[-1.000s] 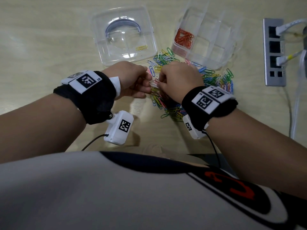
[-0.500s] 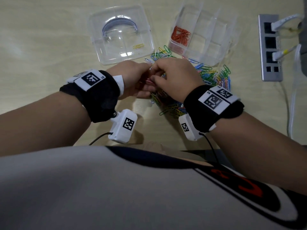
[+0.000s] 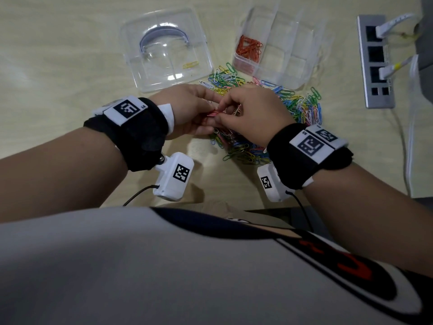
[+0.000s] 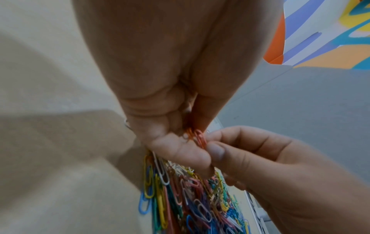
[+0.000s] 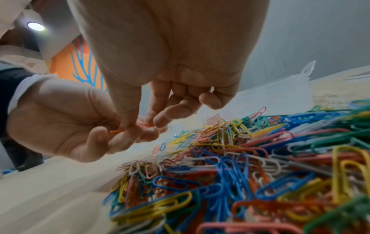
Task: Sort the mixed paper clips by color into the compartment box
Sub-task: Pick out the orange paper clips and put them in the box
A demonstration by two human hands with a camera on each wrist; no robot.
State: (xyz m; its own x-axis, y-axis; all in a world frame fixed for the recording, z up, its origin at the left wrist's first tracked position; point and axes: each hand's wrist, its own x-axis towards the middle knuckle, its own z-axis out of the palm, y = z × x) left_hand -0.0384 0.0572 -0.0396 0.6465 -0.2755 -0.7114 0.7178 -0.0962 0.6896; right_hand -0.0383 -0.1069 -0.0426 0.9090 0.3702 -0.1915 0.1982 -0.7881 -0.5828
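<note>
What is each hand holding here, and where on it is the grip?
Both hands pinch orange paper clips: the left hand holds a small bunch, the right hand grips one clip's end between thumb and forefinger.

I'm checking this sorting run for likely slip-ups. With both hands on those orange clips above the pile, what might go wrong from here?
1. The left hand holds a small bunch of orange clips while the right hand pinches one; a slip would probably drop them back into the mixed pile.
2. Pile clips look tangled, so another color may ride along into the compartment box.
3. A yellow clip lies in the lid and could be overlooked.
</note>
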